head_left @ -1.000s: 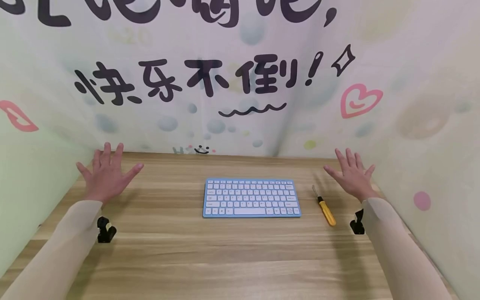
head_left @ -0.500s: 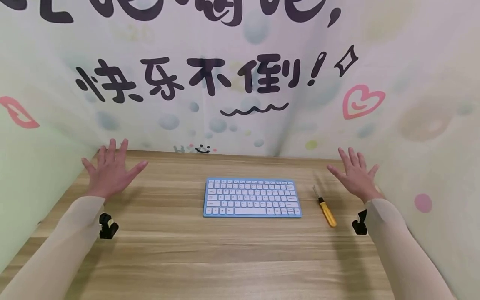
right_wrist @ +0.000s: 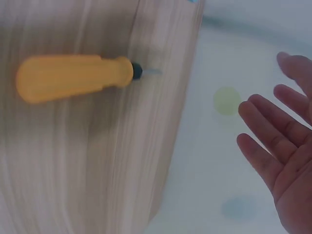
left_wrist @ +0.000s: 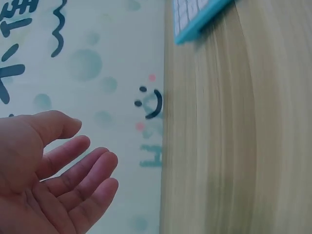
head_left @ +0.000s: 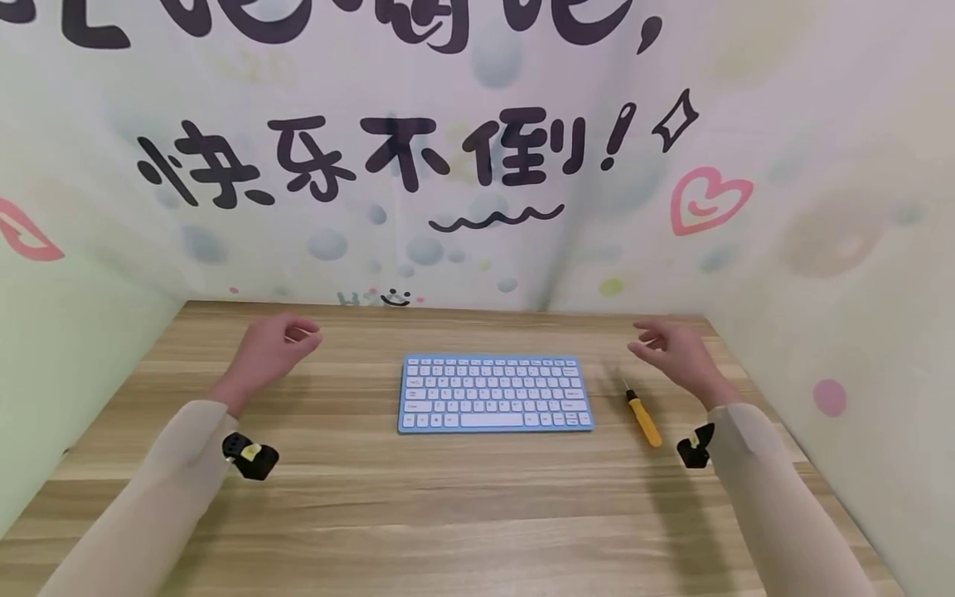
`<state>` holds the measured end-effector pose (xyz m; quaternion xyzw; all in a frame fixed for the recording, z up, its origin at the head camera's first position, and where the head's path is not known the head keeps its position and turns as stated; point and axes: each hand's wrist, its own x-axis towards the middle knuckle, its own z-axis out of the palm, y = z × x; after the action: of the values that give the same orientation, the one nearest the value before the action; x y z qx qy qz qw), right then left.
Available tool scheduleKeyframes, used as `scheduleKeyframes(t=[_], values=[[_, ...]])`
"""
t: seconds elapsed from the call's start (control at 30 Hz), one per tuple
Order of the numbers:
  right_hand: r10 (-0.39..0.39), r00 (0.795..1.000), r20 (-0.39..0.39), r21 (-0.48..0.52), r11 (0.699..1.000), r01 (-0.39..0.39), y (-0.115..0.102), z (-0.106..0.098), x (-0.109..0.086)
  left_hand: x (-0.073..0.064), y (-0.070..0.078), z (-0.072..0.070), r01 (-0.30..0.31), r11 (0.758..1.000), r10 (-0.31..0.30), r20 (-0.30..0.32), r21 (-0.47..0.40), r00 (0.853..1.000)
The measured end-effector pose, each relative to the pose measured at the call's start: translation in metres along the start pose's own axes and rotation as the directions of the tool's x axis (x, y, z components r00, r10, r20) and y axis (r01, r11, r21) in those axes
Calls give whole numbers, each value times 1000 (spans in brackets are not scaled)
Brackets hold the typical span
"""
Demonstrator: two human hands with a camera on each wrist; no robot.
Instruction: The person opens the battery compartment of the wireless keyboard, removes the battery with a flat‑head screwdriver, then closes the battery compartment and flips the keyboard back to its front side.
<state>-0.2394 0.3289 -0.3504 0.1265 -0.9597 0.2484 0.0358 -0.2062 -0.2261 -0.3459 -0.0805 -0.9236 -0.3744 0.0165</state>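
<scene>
A blue keyboard [head_left: 496,394] with white keys lies flat in the middle of the wooden table. To its right lies a screwdriver [head_left: 642,419] with a yellow handle, its tip pointing toward the back wall; the right wrist view shows the same screwdriver [right_wrist: 73,77] up close. My left hand [head_left: 270,352] hovers left of the keyboard, fingers loosely bent, holding nothing. In the left wrist view that hand [left_wrist: 63,175] has its palm turned up to the camera. Just beyond the screwdriver, my right hand [head_left: 679,356] hangs above the table with relaxed fingers and nothing in it.
A printed cloth backdrop [head_left: 358,257] with black lettering rises along the table's back edge. Pale side walls [head_left: 843,332] close in on the left and right. Each wrist carries a small black camera [head_left: 252,456]. The wooden tabletop [head_left: 418,514] reaches toward the person.
Both hands, earlier spread wide with fingers pointing at the backdrop, have turned inward and their fingers have relaxed into a loose bend. The keyboard and screwdriver stay where they were.
</scene>
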Motion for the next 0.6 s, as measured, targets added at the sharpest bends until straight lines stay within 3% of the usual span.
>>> scheduleKeyframes(t=[0.33,0.6], values=[[5,999,35,83,997,-7,-11,28,-1,1,1,36,55,977,-58,-11,-207,998],[41,997,59,142,989,-49,-18,47,-1,3,10,64,190,937,-177,70,-292,982]])
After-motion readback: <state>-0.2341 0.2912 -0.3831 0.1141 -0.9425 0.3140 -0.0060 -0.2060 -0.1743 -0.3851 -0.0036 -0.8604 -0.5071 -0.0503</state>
